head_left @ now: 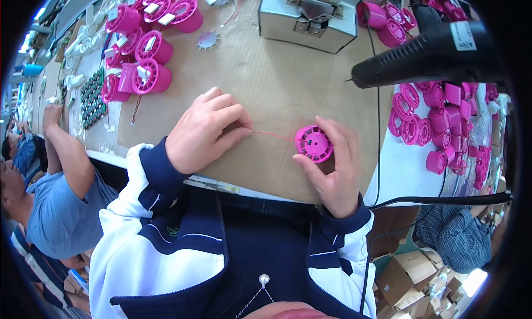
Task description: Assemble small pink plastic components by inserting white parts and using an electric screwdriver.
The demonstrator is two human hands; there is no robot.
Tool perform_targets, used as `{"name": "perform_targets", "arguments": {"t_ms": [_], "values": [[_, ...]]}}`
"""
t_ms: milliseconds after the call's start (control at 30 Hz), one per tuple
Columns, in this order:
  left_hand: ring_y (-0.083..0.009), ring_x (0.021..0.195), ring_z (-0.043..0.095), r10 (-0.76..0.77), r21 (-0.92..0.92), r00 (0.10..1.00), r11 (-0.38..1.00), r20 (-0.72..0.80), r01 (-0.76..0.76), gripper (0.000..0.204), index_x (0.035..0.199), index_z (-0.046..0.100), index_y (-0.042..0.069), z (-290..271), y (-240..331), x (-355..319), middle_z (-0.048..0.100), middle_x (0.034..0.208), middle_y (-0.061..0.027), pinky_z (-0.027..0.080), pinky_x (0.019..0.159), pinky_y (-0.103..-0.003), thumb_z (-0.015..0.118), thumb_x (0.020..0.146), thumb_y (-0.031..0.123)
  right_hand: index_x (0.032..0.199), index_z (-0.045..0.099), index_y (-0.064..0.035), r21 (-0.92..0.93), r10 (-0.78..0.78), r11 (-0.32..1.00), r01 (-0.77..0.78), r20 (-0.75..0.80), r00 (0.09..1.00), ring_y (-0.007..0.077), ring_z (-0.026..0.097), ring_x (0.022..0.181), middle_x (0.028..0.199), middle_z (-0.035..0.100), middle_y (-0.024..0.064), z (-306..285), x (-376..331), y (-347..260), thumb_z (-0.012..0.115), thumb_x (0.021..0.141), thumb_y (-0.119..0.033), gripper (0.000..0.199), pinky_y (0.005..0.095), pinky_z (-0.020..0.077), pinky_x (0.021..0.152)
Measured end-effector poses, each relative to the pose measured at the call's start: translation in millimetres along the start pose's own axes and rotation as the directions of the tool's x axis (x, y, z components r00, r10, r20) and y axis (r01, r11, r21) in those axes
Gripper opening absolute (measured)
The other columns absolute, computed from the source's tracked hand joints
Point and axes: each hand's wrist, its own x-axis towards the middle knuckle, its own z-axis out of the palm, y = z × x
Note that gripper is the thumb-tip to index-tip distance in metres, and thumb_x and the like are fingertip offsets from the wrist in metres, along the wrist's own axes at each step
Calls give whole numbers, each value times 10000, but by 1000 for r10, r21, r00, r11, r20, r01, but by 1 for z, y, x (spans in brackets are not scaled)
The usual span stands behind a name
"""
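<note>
My right hand (338, 164) grips a round pink plastic housing (315, 143) by its rim, thumb on the near side and fingers on the far side. Slots ring its face, and a thin red wire (274, 134) comes out of it. That wire runs left, nearly straight, to my left hand (208, 132), whose thumb and forefinger pinch it. The wire's far end is hidden in those fingers. Both hands are above the brown cardboard sheet (255, 178) on the table.
Pink housings with white connectors (152, 78) cluster at the far left, near a green circuit-board panel (93, 99). A metal box fixture (307, 28) stands at the back. A black hot-air gun (421, 56) juts in from the right, above loose pink parts (438, 119). Co-workers sit at both sides.
</note>
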Motion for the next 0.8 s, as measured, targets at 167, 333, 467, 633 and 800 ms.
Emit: {"name": "perform_targets", "arguments": {"t_ms": [167,333,467,633,800], "values": [[-239,906,496,46,-7,998,999,41,-46,71,931,684,59,-5,2,4,602,944,-63,456,799,-315,735,881,56,1334,621,-49,-34,-4,999,3,-27,1000,290,577,1086,1263,611,110,0,0,2,845,798,-264,619,378,491,965],[-244,933,540,-56,-7,993,998,102,57,178,1032,688,52,-15,13,9,620,998,-74,474,838,-321,742,863,41,1424,545,-59,-24,-57,998,55,-70,996,298,567,1122,1284,597,120,2,-2,3,832,816,-328,724,387,483,986],[-248,1030,598,-119,29,993,992,-20,120,377,1221,665,58,-30,12,15,642,1161,-85,488,897,-320,740,853,21,1459,508,-54,30,-50,998,53,-101,994,306,551,1158,1325,570,132,-5,-8,5,845,801,-354,797,397,467,1014],[-285,1113,618,-192,112,927,965,-323,239,510,1365,603,50,-68,1,29,629,1297,-114,493,963,-342,732,872,61,1457,495,-29,63,-56,996,59,-41,998,345,527,1227,1396,524,167,0,-5,11,888,750,-378,882,430,418,1086],[-370,1372,464,186,316,839,949,-511,-18,616,1384,533,13,-35,-21,-3,515,1450,-181,375,1181,-447,754,824,141,1472,479,-26,89,36,995,-43,76,996,375,540,1219,1395,553,186,5,-5,4,849,789,-330,834,451,396,1086]]}}
